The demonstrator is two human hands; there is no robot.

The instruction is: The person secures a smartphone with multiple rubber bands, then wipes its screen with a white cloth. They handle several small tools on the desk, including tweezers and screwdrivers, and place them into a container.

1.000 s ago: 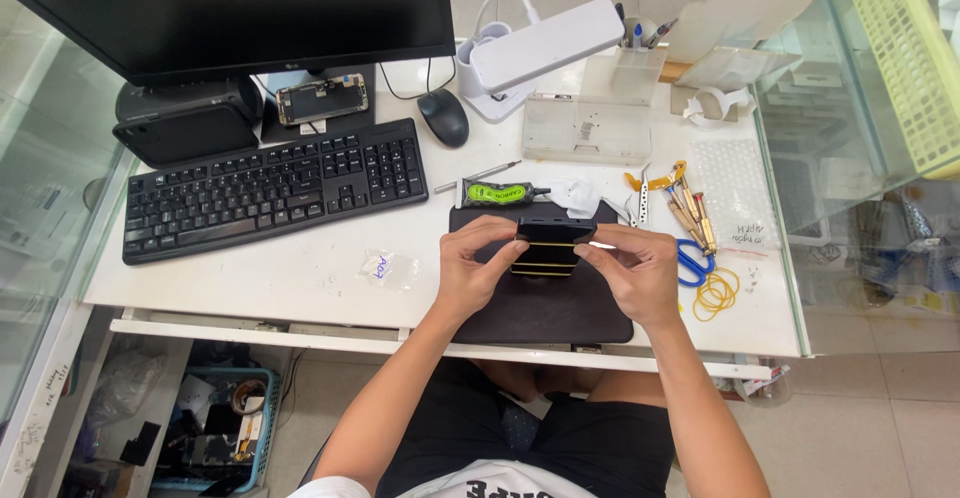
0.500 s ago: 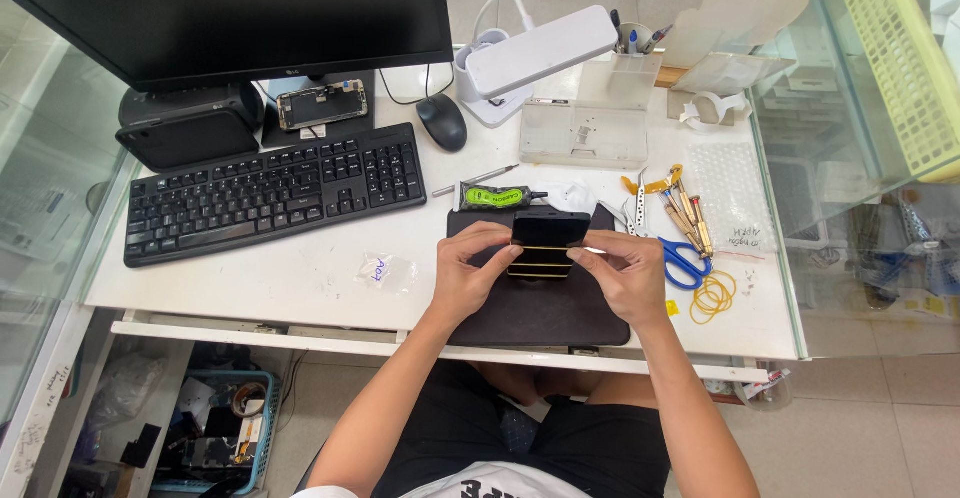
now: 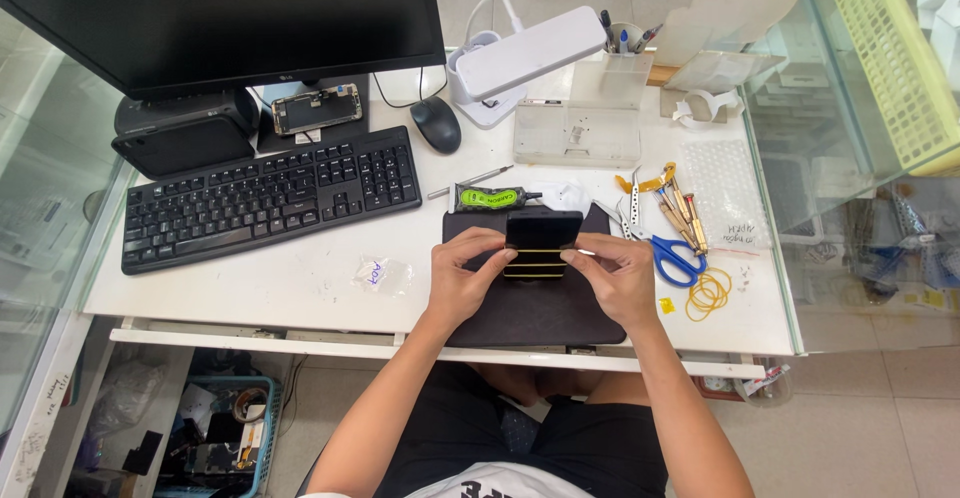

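We hold a dark smartphone [image 3: 541, 244] between both hands, just above the black work mat [image 3: 535, 308] that lies at the near edge of the white desk [image 3: 300, 278]. Our left hand [image 3: 468, 276] closes on the phone's left side, thumb on top and fingers curled beneath it. Our right hand [image 3: 612, 276] closes on the right side, its fingertips pinching the edge where thin yellow rubber bands [image 3: 530, 263] cross the lower half of the phone. Both grips are snug around the phone, not wide open.

Just right of our right hand lie blue-handled scissors [image 3: 672, 258], and near them a loose heap of yellow rubber bands [image 3: 708, 293]. To the left of the mat a small clear bag [image 3: 378, 275] rests on the bare desk.

Behind the phone a green glue tube [image 3: 490, 198] lies at the mat's far edge, with a slim metal tool [image 3: 470, 182] beside it. A cluster of tweezers and pry tools [image 3: 665, 203] sits farther right.

Beyond these we see a black keyboard [image 3: 270, 198], a black mouse [image 3: 437, 123], a clear parts box [image 3: 578, 133] and a white desk lamp [image 3: 520, 58]. Farthest back stands a dark monitor [image 3: 230, 18], with an opened phone [image 3: 318, 109] lying under it.
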